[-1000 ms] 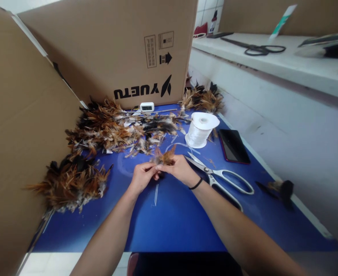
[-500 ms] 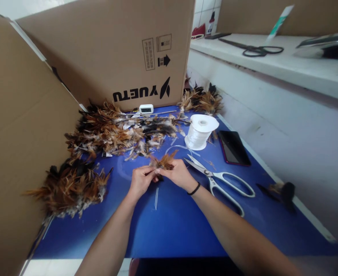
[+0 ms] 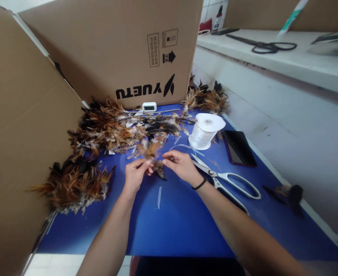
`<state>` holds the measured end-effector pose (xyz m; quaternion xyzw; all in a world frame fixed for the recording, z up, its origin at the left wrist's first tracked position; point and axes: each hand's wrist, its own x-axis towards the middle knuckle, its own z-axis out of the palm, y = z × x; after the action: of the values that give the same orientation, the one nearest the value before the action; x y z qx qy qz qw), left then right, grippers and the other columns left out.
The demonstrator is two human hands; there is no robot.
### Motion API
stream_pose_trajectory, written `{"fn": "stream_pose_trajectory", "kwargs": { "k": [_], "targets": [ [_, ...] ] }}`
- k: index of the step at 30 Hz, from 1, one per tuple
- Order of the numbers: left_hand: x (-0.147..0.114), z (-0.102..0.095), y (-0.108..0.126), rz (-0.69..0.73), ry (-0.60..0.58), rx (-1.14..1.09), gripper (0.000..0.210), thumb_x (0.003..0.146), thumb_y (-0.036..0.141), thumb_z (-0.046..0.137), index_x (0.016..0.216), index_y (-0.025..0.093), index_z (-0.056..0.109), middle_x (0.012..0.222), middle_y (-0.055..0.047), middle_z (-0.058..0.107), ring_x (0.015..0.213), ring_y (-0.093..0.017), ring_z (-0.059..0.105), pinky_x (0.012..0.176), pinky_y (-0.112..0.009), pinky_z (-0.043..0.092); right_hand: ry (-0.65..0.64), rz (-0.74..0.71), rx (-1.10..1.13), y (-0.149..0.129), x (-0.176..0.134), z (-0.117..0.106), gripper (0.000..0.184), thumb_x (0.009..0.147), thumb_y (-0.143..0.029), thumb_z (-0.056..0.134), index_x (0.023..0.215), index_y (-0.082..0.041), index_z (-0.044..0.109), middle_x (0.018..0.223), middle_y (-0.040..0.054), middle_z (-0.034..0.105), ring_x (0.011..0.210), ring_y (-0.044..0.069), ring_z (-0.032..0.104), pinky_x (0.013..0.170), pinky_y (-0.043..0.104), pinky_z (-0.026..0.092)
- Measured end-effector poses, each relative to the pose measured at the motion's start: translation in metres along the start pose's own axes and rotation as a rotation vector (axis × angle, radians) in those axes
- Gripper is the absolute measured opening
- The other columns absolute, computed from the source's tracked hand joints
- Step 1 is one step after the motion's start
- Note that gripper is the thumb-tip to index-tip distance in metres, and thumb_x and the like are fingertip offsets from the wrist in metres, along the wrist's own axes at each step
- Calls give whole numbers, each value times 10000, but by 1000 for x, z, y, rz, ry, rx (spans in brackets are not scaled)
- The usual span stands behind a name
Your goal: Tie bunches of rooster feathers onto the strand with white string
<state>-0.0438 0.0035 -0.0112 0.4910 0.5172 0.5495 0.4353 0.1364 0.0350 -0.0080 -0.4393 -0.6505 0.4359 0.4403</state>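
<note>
My left hand (image 3: pixel 136 173) is closed in a pinch on a small bunch of brown feathers (image 3: pixel 150 150), whose tips fan upward and are blurred. A darker grey-brown feather (image 3: pixel 159 169) hangs or lies just right of those fingertips; I cannot tell whether it belongs to the bunch. My right hand (image 3: pixel 182 165) hovers close by on the right, a black band around its wrist. Its thumb and forefinger are a little apart, and nothing shows between them. Large scissors (image 3: pixel 227 180) with white handles lie beside that wrist, blades partly spread. A short clear strip (image 3: pixel 159 197) lies below the hands.
Feather piles (image 3: pixel 108 130) cover the table's back left, with another bundle (image 3: pixel 77 184) nearer. A white ribbon spool (image 3: pixel 205 132) and a phone (image 3: pixel 240 148) are at right. Cardboard (image 3: pixel 114 46) walls the back and left. Black scissors (image 3: pixel 262 45) lie on the ledge.
My hands, together on the feathers before, have parted. The bunch stays with my left hand and has shifted left and up; my right hand has drawn away from it. The view has shifted slightly.
</note>
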Motion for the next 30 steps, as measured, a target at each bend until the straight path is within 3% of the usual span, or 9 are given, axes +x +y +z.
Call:
{"fn": "stream_pose_trajectory", "kwargs": {
  "k": [3,9,12,16,19,23,30],
  "targets": [
    [8,-6,-2,-6,139,-139,187,691,317,716,685,131,708,530,-8,619,448,-90,527,445,-202,432,53,-146,-254,-3,19,-2,129,780,-178,573,844,-159,684,788,34,657,675,125,581,665,251,460],
    [16,-12,-5,2,248,-272,198,634,301,757,688,121,695,568,-14,629,452,-67,511,431,-178,410,-169,-280,-690,-8,58,17,238,834,-92,473,910,-150,691,934,84,652,901,165,592,830,255,427],
    [19,-16,-5,18,308,-322,217,615,303,770,695,120,686,582,-11,627,443,-57,503,434,-174,406,-228,-280,-833,-9,69,36,230,856,-132,460,944,-148,672,976,100,635,979,188,573,864,266,415],
    [24,-21,-6,25,365,-357,236,610,309,775,707,118,675,610,-10,627,442,-48,498,429,-167,394,-198,-187,-939,-10,78,59,283,854,-328,516,1032,-140,630,1062,133,604,972,242,583,803,308,446],
    [25,-24,-6,20,390,-370,238,614,309,772,711,117,669,612,-9,626,439,-44,492,425,-164,385,-227,-138,-957,-9,83,67,256,854,-290,507,1026,-149,632,1067,137,611,961,242,596,777,307,447],
    [27,-24,-8,4,392,-379,257,612,321,772,721,115,665,609,-9,626,438,-46,492,425,-166,385,-242,-136,-930,-8,83,57,220,875,-206,452,974,-157,642,996,108,649,932,202,610,786,271,431],
    [31,-26,-14,3,402,-384,259,620,330,766,714,116,654,610,-5,622,438,-43,487,427,-165,374,-183,-139,-808,-13,71,10,187,876,-222,479,951,-159,638,901,68,673,860,171,609,760,248,414]
  ]
}}
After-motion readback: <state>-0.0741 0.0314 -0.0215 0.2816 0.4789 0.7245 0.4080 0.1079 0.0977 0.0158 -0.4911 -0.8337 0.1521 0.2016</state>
